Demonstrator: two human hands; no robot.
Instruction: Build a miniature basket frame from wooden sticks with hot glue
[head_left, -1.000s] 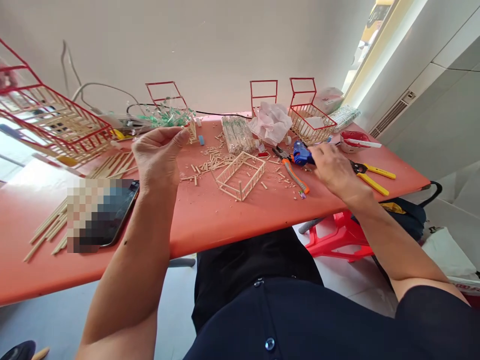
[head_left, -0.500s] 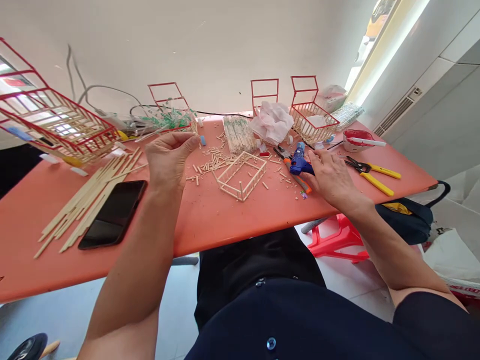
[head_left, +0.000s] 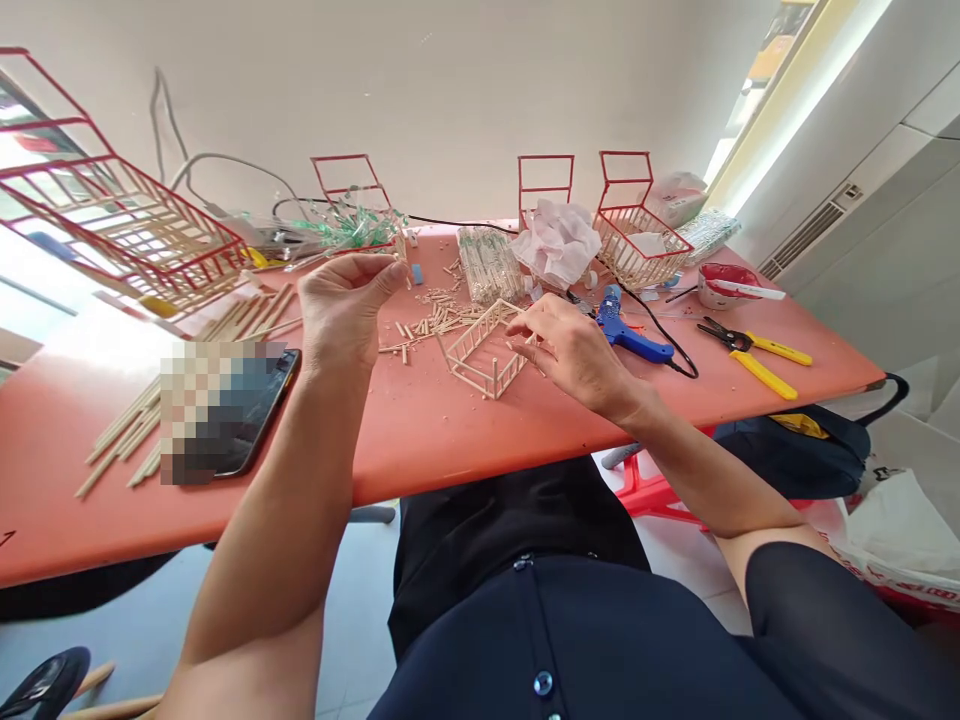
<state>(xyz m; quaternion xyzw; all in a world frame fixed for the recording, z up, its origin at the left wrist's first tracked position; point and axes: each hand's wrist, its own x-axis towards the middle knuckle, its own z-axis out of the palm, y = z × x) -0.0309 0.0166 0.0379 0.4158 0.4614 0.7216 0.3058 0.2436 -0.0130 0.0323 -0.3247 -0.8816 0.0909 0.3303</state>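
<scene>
My left hand (head_left: pixel 341 300) is raised over the table, thumb and forefinger pinched on what looks like a short wooden stick, mostly hidden by the fingertips. My right hand (head_left: pixel 574 350) holds nothing; its fingers are slightly apart above the right side of a small wooden stick frame (head_left: pixel 463 380), covering part of it. Cut stick pieces (head_left: pixel 435 322) lie scattered behind the frame. Just right of that hand, a blue hot glue gun (head_left: pixel 630 338) rests on its side on the table, its cord curling to the right.
Wire cutters with yellow handles (head_left: pixel 765 372) and a red-stained bowl (head_left: pixel 724 290) are at the right. Red-trimmed stick baskets stand along the back and left, including a large basket (head_left: pixel 150 235). A phone (head_left: pixel 266 410) and long sticks (head_left: pixel 120 440) lie at left.
My right hand has let go of the glue gun and moved left to the stick frame. The glue gun now lies on the table. My left hand keeps its pinch.
</scene>
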